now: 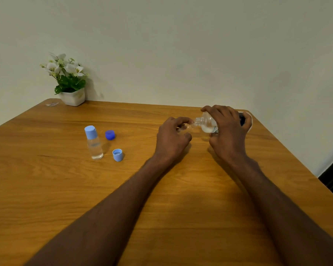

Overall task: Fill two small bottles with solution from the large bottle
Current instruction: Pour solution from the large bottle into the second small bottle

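Closest to me, two bare arms reach out over the wooden bench (46, 189). They lead to the two hands, which sit near each other on the right side.

My left hand (172, 139) is curled tight. Its fingers pinch a small open bottle (186, 128) that is clear and hard to see, because the hand hides most of it. I can only make out a bit of it by the fingertips.

My right hand (227, 131) wraps over the top of the large bottle (208, 123). This bottle is tipped on its side, with its open neck pointing left. The neck sits right at the small bottle in my left hand. I can see clear liquid low down in the large bottle. I cannot tell if any is running out.

Off to the left stands a capped small bottle (93, 143). It is upright, has a light blue cap on, and has clear liquid in it. Just beside it on the right lies a light blue cap (117, 154) with its open end up. A bit farther back sits a dark blue cap (110, 134).

At the far left corner, against the wall (181, 45), a white pot of white flowers (68, 81) stands.
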Motion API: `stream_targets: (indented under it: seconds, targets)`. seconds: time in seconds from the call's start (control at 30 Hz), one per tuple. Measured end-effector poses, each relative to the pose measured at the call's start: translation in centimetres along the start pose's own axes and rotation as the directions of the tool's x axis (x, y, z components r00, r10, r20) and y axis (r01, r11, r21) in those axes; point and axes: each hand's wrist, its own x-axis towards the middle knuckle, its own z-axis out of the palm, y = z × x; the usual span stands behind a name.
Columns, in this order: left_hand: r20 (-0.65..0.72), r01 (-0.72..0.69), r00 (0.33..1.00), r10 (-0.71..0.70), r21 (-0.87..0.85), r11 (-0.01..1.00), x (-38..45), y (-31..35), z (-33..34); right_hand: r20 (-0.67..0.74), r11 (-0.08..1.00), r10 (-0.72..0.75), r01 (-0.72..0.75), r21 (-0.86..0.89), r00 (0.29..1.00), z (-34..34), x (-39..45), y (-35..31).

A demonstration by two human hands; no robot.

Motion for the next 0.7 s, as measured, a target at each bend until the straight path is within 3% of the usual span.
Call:
stream_targets:
  seconds: [0.7]
  targets:
    - [0.016,0.021,1.0,-0.021,-0.012,1.0,-0.1,0.22,-0.09,0.001,1.0,0.001,-0.001,0.01,1.0,-0.01,0.03,0.05]
